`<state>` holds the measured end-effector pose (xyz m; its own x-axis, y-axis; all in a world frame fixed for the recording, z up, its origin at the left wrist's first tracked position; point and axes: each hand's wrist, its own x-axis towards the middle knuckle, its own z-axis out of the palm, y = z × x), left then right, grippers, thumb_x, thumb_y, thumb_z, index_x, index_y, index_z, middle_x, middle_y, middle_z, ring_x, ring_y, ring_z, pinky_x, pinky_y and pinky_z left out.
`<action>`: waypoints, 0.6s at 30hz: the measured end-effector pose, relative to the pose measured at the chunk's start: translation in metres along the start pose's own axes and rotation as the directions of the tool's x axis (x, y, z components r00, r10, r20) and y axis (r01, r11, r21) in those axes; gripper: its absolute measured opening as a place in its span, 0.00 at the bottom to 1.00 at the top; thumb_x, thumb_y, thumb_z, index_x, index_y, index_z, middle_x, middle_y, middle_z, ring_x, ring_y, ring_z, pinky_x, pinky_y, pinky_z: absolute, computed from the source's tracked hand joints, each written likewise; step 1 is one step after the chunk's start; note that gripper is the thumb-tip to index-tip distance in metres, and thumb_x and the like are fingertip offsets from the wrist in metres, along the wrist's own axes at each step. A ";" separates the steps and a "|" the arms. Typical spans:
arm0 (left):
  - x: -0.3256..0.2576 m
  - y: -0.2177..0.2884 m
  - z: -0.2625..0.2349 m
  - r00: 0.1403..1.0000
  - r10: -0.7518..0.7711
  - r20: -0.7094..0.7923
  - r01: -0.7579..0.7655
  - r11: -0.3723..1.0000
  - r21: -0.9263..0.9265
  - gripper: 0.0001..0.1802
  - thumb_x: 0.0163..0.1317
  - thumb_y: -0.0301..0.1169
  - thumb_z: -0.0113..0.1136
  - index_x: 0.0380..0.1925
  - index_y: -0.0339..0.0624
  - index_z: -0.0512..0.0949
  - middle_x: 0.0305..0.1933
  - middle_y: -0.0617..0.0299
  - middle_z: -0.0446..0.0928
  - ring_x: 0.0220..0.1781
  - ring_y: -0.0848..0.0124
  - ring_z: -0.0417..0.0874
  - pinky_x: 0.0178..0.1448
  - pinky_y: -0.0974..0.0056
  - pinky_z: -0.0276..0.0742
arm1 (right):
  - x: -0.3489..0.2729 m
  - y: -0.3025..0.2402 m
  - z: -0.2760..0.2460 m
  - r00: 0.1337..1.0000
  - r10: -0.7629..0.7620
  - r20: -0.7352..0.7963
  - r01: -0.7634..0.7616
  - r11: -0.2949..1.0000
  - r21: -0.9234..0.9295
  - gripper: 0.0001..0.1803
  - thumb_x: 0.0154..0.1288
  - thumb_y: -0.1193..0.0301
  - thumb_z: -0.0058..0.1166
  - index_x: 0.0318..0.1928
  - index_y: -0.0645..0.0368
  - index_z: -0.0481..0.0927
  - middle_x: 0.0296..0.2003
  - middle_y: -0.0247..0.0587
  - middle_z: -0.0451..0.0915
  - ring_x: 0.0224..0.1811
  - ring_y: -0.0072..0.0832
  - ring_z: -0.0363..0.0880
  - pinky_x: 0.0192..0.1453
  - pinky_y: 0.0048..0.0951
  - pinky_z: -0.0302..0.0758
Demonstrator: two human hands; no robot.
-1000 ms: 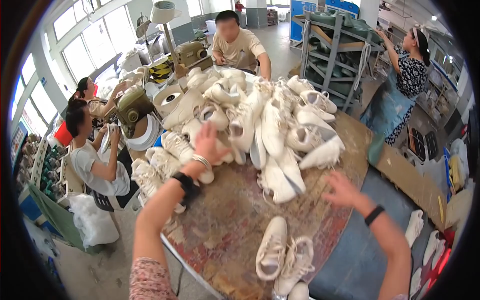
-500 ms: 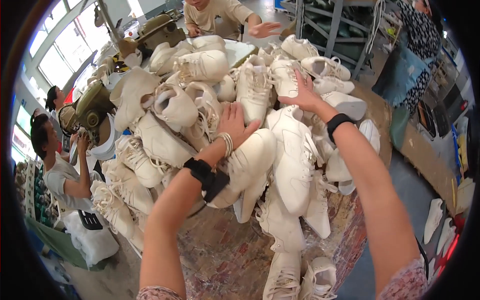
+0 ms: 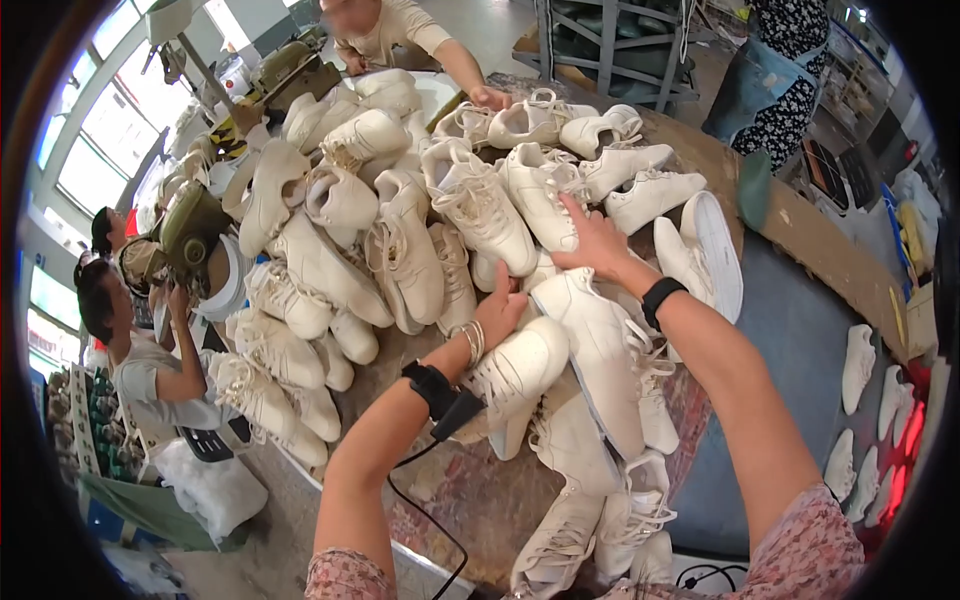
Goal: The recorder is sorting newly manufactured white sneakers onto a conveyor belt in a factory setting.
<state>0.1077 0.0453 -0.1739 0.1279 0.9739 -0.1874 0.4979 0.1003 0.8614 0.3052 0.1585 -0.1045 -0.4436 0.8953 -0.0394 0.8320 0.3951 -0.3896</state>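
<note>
A heap of cream-white lace-up sneakers covers the table in front of me. My right hand (image 3: 595,245) grips the toe end of a sneaker (image 3: 538,195) at the heap's middle right, thumb below and fingers along its side. My left hand (image 3: 498,316) is curled in among the shoes, one finger pointing up; what it holds is hidden. Just below it rests a sneaker (image 3: 520,372), toe to the upper right. Between my forearms another sneaker (image 3: 597,365) lies with its toe toward me. A laced sneaker (image 3: 480,205) sits beyond my left hand.
The worn tabletop (image 3: 440,500) shows near me, a black cable (image 3: 440,525) crossing its edge. A co-worker's hand (image 3: 490,97) reaches the heap's far side. A sewing machine (image 3: 195,215) and seated person (image 3: 150,350) are at left. A metal rack (image 3: 608,45) stands behind.
My left hand has gone from flat and spread to curled, nearer me. Shoes at the far right have shifted apart. The co-worker's hand has come down to the heap. The view has shifted.
</note>
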 end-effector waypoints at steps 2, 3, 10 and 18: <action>-0.026 0.009 0.025 1.000 -0.006 0.006 0.007 0.999 -0.050 0.45 0.62 0.44 0.41 0.65 0.30 0.28 0.66 0.38 0.58 0.67 0.53 0.61 0.67 0.66 0.55 | -0.033 0.005 0.003 0.999 -0.020 -0.043 0.019 1.000 -0.025 0.54 0.40 0.51 0.61 0.68 0.37 0.46 0.44 0.59 0.70 0.47 0.55 0.71 0.48 0.50 0.68; -0.040 0.016 0.037 1.000 -0.008 0.011 0.009 0.997 -0.073 0.45 0.62 0.44 0.41 0.65 0.31 0.28 0.66 0.38 0.57 0.68 0.53 0.60 0.67 0.67 0.55 | -0.053 0.008 0.003 0.995 -0.037 -0.096 0.033 0.998 -0.045 0.54 0.41 0.51 0.61 0.68 0.37 0.46 0.44 0.59 0.70 0.47 0.55 0.71 0.49 0.50 0.68; -0.134 0.043 0.090 0.998 0.014 0.063 -0.005 0.991 -0.132 0.43 0.61 0.39 0.44 0.65 0.30 0.32 0.63 0.39 0.62 0.64 0.51 0.65 0.64 0.64 0.60 | -0.168 -0.003 0.000 0.995 0.076 -0.063 -0.075 0.997 0.022 0.53 0.42 0.54 0.62 0.69 0.41 0.46 0.46 0.61 0.69 0.51 0.56 0.67 0.51 0.50 0.68; -0.204 0.071 0.095 0.989 -0.149 0.006 0.148 0.974 -0.169 0.34 0.59 0.33 0.51 0.63 0.35 0.52 0.60 0.44 0.66 0.61 0.52 0.68 0.61 0.59 0.65 | -0.227 0.014 -0.056 0.941 -0.338 0.024 0.263 0.775 0.574 0.38 0.56 0.58 0.57 0.65 0.51 0.58 0.50 0.58 0.72 0.55 0.48 0.70 0.58 0.39 0.67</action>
<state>0.1986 -0.1660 -0.1193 0.0573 0.9469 -0.3165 0.3594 0.2762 0.8914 0.4362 -0.0278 -0.0497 -0.7064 0.7041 0.0721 0.3369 0.4241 -0.8406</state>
